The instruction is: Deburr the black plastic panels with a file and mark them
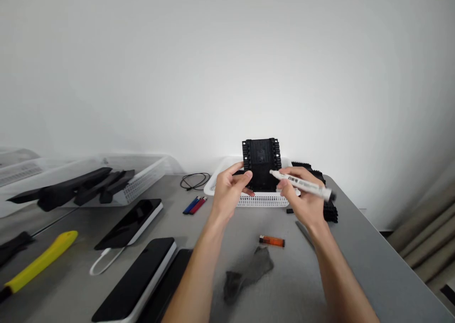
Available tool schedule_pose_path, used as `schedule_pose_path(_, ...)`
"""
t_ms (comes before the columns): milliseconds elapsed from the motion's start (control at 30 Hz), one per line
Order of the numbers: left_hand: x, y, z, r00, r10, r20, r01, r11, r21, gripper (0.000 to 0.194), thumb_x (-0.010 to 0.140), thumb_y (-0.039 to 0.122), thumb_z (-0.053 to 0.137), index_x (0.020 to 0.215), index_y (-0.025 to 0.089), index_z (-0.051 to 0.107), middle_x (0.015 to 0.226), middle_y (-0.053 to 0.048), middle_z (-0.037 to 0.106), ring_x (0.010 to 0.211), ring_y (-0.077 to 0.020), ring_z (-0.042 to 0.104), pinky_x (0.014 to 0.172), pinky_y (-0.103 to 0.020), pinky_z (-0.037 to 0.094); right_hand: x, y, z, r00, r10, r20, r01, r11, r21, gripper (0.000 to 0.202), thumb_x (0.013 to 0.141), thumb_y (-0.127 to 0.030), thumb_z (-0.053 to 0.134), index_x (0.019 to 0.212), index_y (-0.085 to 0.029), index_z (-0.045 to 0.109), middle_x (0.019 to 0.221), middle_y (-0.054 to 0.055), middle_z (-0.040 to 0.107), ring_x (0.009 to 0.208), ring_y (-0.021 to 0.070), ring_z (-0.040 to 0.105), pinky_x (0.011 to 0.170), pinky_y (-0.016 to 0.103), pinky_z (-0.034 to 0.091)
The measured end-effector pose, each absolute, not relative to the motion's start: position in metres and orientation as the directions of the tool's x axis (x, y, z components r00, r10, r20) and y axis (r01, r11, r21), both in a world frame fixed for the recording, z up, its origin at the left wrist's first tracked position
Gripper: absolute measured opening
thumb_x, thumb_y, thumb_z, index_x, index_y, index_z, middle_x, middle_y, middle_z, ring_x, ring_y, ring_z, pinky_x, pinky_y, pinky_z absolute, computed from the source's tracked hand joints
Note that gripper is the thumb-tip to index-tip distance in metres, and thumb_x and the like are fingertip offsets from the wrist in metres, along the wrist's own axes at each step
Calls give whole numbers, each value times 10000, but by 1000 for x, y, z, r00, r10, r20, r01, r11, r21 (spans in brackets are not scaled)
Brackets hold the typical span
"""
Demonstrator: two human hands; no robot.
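Note:
My left hand [231, 185] grips the lower left edge of a black plastic panel [262, 159] with toothed sides, held upright in front of a white basket [263, 201]. Between the thumb and fingers of my right hand [302, 197] is a white marker [304, 184]. Its tip points left and touches or nearly touches the panel's lower right part; I cannot tell which. The dark end of the marker sticks out past my right hand. Below the hands, an orange lighter [272, 241] and a crumpled dark grey cloth [249, 272] lie on the grey table [291, 290].
More black toothed parts [330, 213] lie at the right. A blue lighter [191, 205] and a red lighter [198, 205] lie left of the basket, by a black cable [195, 181]. Farther left are phone-like devices [133, 280], a yellow-handled tool [42, 262] and another basket [144, 183] with black parts.

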State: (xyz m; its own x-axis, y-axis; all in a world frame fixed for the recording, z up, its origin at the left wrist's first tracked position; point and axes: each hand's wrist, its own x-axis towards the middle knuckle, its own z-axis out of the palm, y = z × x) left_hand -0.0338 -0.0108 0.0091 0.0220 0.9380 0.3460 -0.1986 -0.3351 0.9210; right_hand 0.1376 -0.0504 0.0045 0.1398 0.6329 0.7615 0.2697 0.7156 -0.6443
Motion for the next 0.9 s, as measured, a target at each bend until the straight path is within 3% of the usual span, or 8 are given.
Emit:
schedule_pose_path(133,-34,-13,9,53,938,342,-185,-328,927,644,691,439,759,1186,52,622,635,-29,647,465,-95,509,399,-232,505,136,-48,4,136,646,751,296,697,-653,157,816,-268,645,933,-202,725,735,27,711,618,146,653,531,260,511)
schedule_pose_path(433,-31,-23,15,86,935,345,-168,-327,930,590,688,390,770,1166,67,645,648,-36,647,495,-108,522,407,-232,508,133,-44,7,260,756,601,-2,623,-782,220,821,-373,663,768,-162,694,561,-5,630,395,97,547,369,224,458)
schedule_pose_path(900,-33,-30,17,114,925,361,-149,-344,927,543,703,397,761,1146,98,664,667,-34,665,475,-100,510,407,-233,497,134,-47,10,270,788,554,-40,584,-811,247,816,-391,666,789,-147,687,589,5,635,380,85,534,301,190,424)
